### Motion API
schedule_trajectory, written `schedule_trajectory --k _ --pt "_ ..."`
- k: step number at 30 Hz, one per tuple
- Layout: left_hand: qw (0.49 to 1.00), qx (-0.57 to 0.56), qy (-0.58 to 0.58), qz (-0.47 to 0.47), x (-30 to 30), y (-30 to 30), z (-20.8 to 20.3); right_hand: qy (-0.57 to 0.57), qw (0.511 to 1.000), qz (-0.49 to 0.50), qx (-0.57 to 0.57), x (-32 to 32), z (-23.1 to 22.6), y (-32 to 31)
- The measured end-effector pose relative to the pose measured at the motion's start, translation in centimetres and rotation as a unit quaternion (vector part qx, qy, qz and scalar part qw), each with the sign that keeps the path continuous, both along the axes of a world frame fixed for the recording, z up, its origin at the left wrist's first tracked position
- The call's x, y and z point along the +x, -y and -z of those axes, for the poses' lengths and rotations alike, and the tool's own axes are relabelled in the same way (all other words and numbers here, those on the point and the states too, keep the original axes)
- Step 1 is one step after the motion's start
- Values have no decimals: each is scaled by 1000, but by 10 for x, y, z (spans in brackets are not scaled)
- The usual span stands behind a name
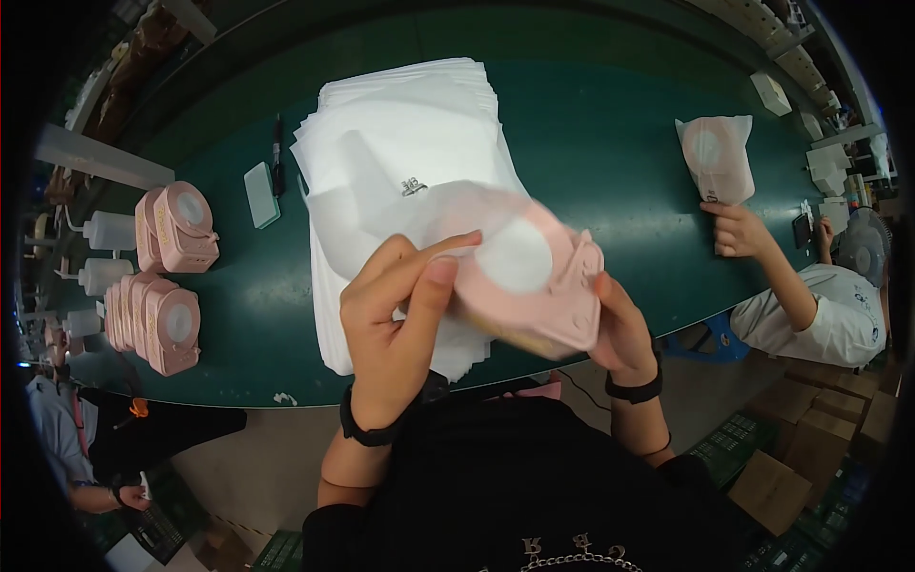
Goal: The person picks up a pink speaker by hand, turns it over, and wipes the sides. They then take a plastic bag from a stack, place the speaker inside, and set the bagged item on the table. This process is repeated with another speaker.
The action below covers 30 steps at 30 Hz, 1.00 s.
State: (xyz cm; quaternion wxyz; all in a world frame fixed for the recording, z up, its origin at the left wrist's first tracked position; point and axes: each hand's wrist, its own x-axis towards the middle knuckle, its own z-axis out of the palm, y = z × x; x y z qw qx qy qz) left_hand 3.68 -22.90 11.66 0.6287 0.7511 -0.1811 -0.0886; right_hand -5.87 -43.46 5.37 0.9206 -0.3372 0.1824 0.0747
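Note:
My right hand [626, 329] grips the squared end of a pink round-faced plastic case [534, 307] with a white disc in its middle. The case is tilted over the front of a stack of translucent white bags [410, 105]. Thumb and fingers together, my left hand [389, 319] pinches the edge of a translucent bag [467, 202]. This bag covers the far left part of the case, while the end at my right hand is bare. Motion blurs the case's lower edge.
Several similar pink cases [176, 329] stand at the table's left, beside white bottles [107, 232]. A pale green slab [259, 195] and a black pen [278, 157] lie behind them. At right, a co-worker's hand [739, 232] touches a bagged pink case [717, 157]. Cardboard boxes [770, 491] are on the floor.

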Motion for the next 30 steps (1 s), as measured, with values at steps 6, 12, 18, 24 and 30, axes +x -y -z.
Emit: schedule_trajectory --k 6,12,18,24,30 --pt "936 106 324 -90 8 7 22 137 911 45 -386 8 1 -25" --pt "860 127 479 119 -26 26 20 136 984 57 -100 12 11 -23" --pt "910 79 386 133 -13 2 14 46 959 27 -278 34 -14 -18" --pt "967 -26 181 -180 57 -34 -18 282 820 -96 -489 65 -48 -41" --pt "951 -93 232 -180 83 -54 -70 598 554 141 -561 131 -104 -56"
